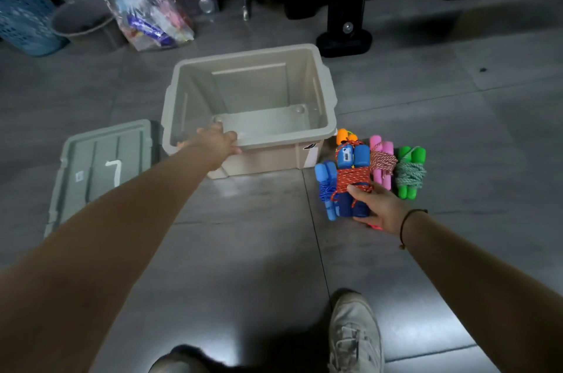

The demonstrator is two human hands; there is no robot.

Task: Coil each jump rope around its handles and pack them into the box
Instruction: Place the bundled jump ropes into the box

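An empty beige box (326, 116) stands open on the grey floor. My left hand (217, 141) grips its near rim. Right of the box lies a row of coiled jump ropes: one with light blue handles and blue cord (324, 186), one with dark blue handles and red cord (353, 173), a pink one (382, 160), a green one (409, 171), and orange handles (344, 135) behind. My right hand (380, 208) is closed on the dark blue rope with red cord, thumb across the coil.
The box's grey-green lid (100, 168) lies flat to the left of the box. Behind stand a blue basket (21, 6), a grey bucket (82, 17), a plastic bag (149, 12) and black equipment legs (345, 37). My shoe (355, 336) is at the bottom.
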